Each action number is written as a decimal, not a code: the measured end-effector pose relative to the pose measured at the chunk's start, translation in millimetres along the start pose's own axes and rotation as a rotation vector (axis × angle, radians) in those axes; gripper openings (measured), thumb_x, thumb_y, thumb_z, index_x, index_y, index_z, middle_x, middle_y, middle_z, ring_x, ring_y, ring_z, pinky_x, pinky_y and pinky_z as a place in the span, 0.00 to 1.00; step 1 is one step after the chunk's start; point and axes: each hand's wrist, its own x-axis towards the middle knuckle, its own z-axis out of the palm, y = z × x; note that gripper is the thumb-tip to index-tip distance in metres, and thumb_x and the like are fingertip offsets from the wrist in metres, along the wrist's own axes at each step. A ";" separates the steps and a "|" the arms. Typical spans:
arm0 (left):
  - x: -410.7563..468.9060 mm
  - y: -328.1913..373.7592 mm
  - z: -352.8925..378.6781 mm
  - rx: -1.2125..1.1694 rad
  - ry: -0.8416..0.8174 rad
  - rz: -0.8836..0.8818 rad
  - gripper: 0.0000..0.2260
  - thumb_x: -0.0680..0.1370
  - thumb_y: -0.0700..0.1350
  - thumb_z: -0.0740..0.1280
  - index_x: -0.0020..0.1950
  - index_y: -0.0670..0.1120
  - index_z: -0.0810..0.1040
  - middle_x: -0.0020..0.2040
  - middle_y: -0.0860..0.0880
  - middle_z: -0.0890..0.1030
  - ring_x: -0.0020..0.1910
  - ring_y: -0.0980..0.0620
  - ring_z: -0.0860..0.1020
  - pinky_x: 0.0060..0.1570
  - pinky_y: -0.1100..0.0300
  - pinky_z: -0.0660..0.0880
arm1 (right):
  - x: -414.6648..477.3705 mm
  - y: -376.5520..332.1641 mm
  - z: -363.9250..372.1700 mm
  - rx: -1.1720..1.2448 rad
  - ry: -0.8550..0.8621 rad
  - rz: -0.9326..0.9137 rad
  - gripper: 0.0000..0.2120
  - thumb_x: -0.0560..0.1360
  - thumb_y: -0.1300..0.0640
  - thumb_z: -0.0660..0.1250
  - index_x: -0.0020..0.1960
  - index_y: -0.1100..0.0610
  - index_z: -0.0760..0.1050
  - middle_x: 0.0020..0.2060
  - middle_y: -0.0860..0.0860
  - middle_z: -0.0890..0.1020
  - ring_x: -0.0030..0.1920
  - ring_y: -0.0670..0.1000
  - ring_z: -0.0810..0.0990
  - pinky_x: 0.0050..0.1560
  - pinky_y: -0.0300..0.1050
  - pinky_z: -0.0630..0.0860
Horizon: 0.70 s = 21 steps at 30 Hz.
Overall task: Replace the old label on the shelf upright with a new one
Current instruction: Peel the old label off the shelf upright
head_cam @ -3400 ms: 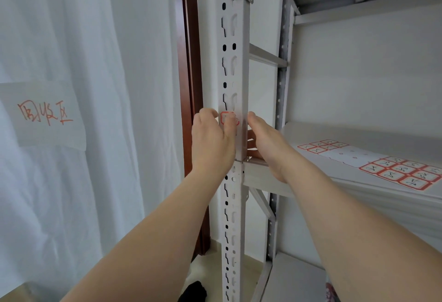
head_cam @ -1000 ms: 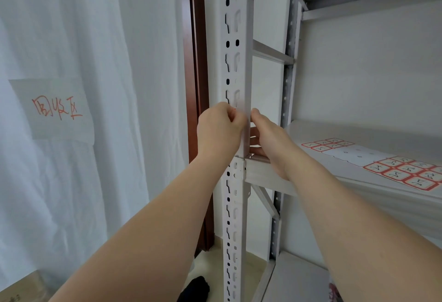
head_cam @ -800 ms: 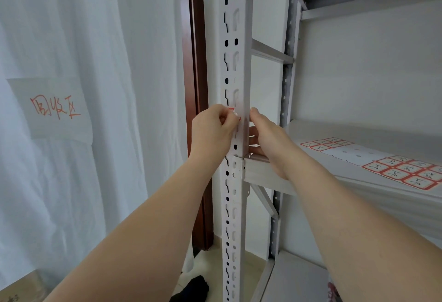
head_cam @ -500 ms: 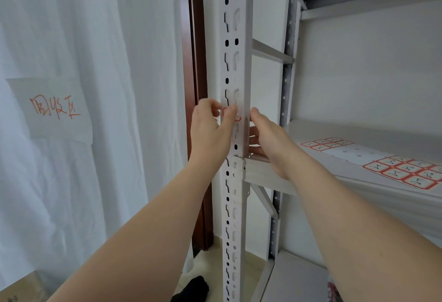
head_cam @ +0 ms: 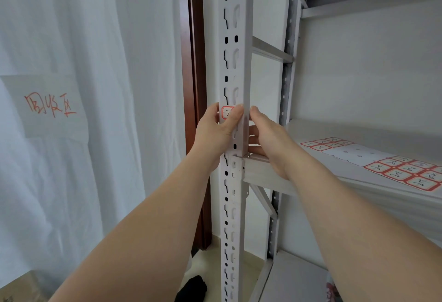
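The white slotted shelf upright (head_cam: 235,50) stands in the middle of the view. A small red-bordered label (head_cam: 226,112) is stuck on its front face at hand height. My left hand (head_cam: 215,134) lies against the upright from the left, thumb beside the label and a straight finger pressing over the label's right part. My right hand (head_cam: 267,141) holds the upright from the right, thumb along its edge and fingers curled behind it. A sheet of red-bordered labels (head_cam: 354,155), with some spots peeled bare, lies on the shelf board (head_cam: 265,177).
A white curtain hangs at left with a paper sign (head_cam: 50,106) in red handwriting. A brown door frame (head_cam: 196,86) runs just behind the upright. A black object (head_cam: 191,289) lies on the floor. A lower shelf board (head_cam: 294,280) is at bottom right.
My left hand, curled over the label spot a second ago, has opened and slid down-left, uncovering the label. My right hand has stayed on the upright.
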 end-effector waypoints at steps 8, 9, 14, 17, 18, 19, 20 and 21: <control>-2.2 -1.0 -3.2 -0.045 -0.042 0.010 0.11 0.75 0.56 0.68 0.47 0.49 0.76 0.45 0.50 0.81 0.46 0.51 0.79 0.58 0.43 0.75 | 0.3 0.4 0.9 0.003 0.003 -0.006 0.24 0.78 0.38 0.48 0.64 0.47 0.73 0.59 0.50 0.80 0.59 0.53 0.78 0.64 0.54 0.72; -2.2 -1.6 -4.0 -0.039 -0.047 0.011 0.11 0.75 0.56 0.68 0.47 0.49 0.76 0.44 0.51 0.80 0.45 0.52 0.79 0.58 0.44 0.75 | 1.3 1.4 0.9 -0.001 0.002 -0.002 0.25 0.77 0.37 0.49 0.65 0.46 0.73 0.60 0.50 0.79 0.61 0.53 0.77 0.66 0.56 0.71; -1.6 1.6 -7.2 -0.025 -0.069 -0.038 0.11 0.74 0.60 0.64 0.44 0.55 0.79 0.47 0.48 0.82 0.51 0.47 0.80 0.61 0.43 0.74 | 3.6 3.4 1.0 -0.004 0.011 0.017 0.30 0.71 0.33 0.50 0.66 0.45 0.71 0.64 0.50 0.77 0.65 0.54 0.75 0.68 0.58 0.68; 1.4 4.1 -2.0 -0.008 -0.019 -0.041 0.17 0.75 0.62 0.63 0.45 0.48 0.74 0.41 0.51 0.80 0.42 0.53 0.78 0.45 0.60 0.75 | 4.3 3.9 1.0 -0.009 0.013 0.027 0.30 0.72 0.32 0.49 0.67 0.45 0.71 0.65 0.49 0.77 0.65 0.54 0.75 0.67 0.59 0.69; 1.0 5.0 1.4 0.016 0.002 -0.015 0.17 0.76 0.61 0.64 0.42 0.47 0.71 0.36 0.54 0.76 0.35 0.57 0.74 0.37 0.65 0.71 | 4.0 3.5 1.0 -0.010 0.019 0.028 0.29 0.74 0.33 0.49 0.67 0.45 0.71 0.64 0.50 0.77 0.65 0.54 0.75 0.67 0.59 0.69; 0.6 4.7 3.7 0.038 0.025 0.008 0.18 0.76 0.61 0.64 0.40 0.47 0.67 0.32 0.56 0.72 0.30 0.60 0.70 0.31 0.67 0.68 | 4.1 3.2 0.8 -0.013 0.024 0.028 0.28 0.75 0.34 0.49 0.67 0.46 0.71 0.65 0.50 0.76 0.65 0.54 0.74 0.67 0.58 0.69; 1.0 3.5 5.3 0.051 0.044 0.024 0.18 0.76 0.60 0.65 0.40 0.47 0.66 0.31 0.56 0.70 0.27 0.60 0.67 0.28 0.68 0.66 | 4.1 3.0 0.5 -0.013 0.026 0.028 0.28 0.75 0.35 0.49 0.67 0.47 0.71 0.65 0.50 0.76 0.65 0.54 0.74 0.68 0.58 0.69; 1.7 2.0 5.8 0.049 0.058 0.036 0.19 0.76 0.60 0.65 0.41 0.46 0.65 0.31 0.55 0.69 0.27 0.59 0.67 0.28 0.68 0.66 | 3.8 2.7 0.4 -0.010 0.025 0.025 0.27 0.76 0.35 0.49 0.66 0.47 0.72 0.64 0.50 0.77 0.65 0.54 0.74 0.67 0.58 0.69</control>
